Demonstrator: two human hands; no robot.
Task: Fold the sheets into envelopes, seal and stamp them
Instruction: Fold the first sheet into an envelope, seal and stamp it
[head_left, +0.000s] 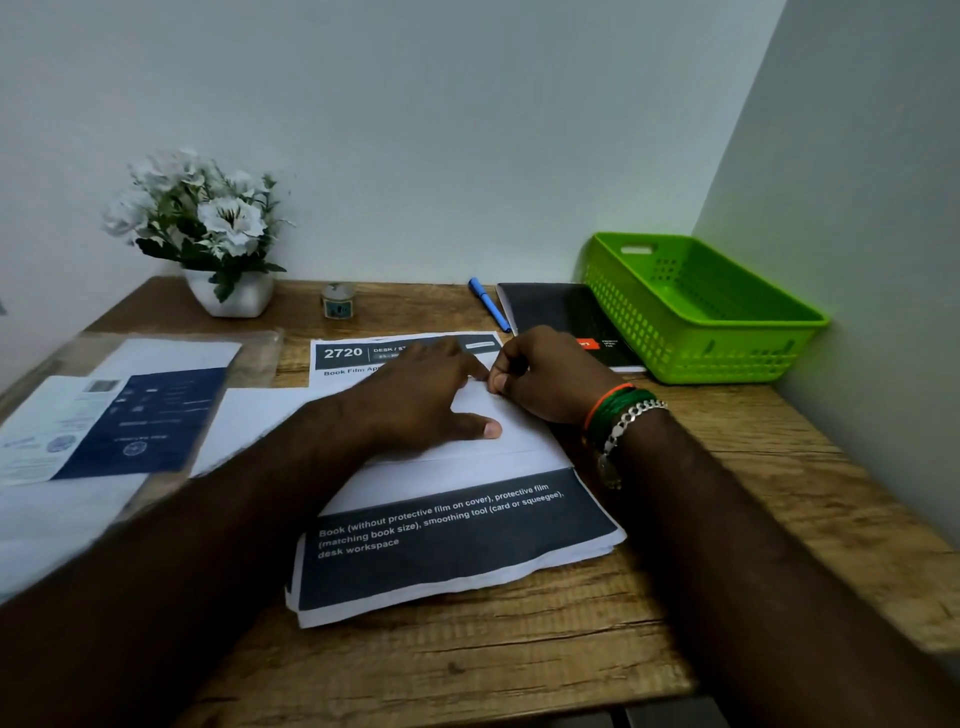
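Left hand (421, 400) flat, fingers straight, pressing the folded sheet (498, 447), right hand (545, 379) pinching its far edge, hiding most print underneath.

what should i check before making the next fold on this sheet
1. Sheet lies flat on the stack: ok, one crease already shows across it.
2. Left hand presses the sheet down, fingers straight: ok.
3. Right hand has a grip on the top edge: ok, fingertips look pinched there.
4. Edges lined up for the fold: cannot tell, the hands hide the top corners.
5. Room on the desk to the right: ok.
6. Stamp within reach: cannot tell, the small jar by the wall is too small to identify.
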